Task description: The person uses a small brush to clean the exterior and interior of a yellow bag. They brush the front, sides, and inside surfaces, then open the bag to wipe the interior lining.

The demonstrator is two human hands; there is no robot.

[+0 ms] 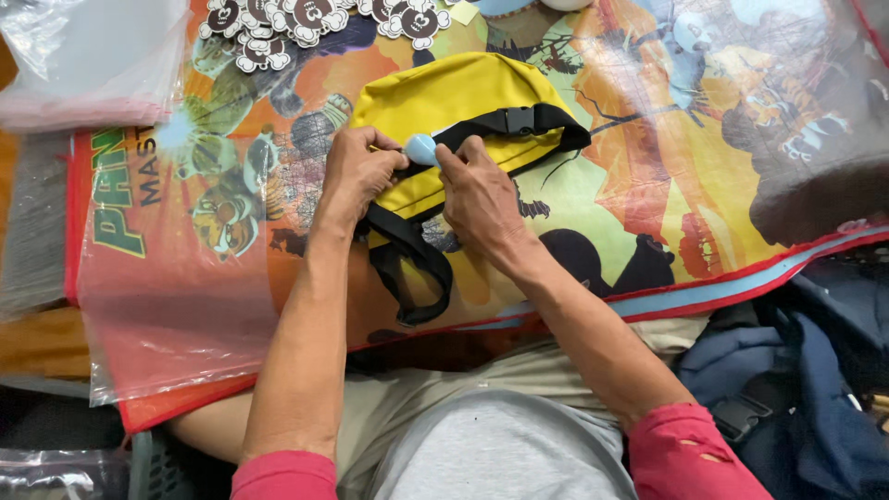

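As seen from the head camera, a large cartoon-printed mat [648,139] under clear plastic covers the work surface; every place below is given relative to the yellow waist bag [444,102] lying at the mat's middle. Left of the bag, at the far edge, sits a stack of clear plastic sleeves [88,65]. Right of and below the bag, off the mat, lies a heap of dark blue bags [815,389]. Above the bag, slightly left, a scatter of small brown-and-white cut-out stickers [296,23] rests on the mat. Across the bag runs its black strap [412,250], its buckle [519,120] clipped shut on the bag's upper right and its slack looping down below the bag toward the person. At the bag's lower front edge a small pale-blue rounded piece [422,148] is held between the two hands.

Progress, judged: the strap is already buckled; the blue piece appears only partly fixed to the bag, and whether it is attached cannot be told.

Pose: both forearms reach up from below the bag, converging. The left hand [356,171] is curled, fingers pinching bag fabric and strap beside the blue piece. The right hand [477,190] closes thumb and forefinger on the blue piece itself. The hands nearly touch.
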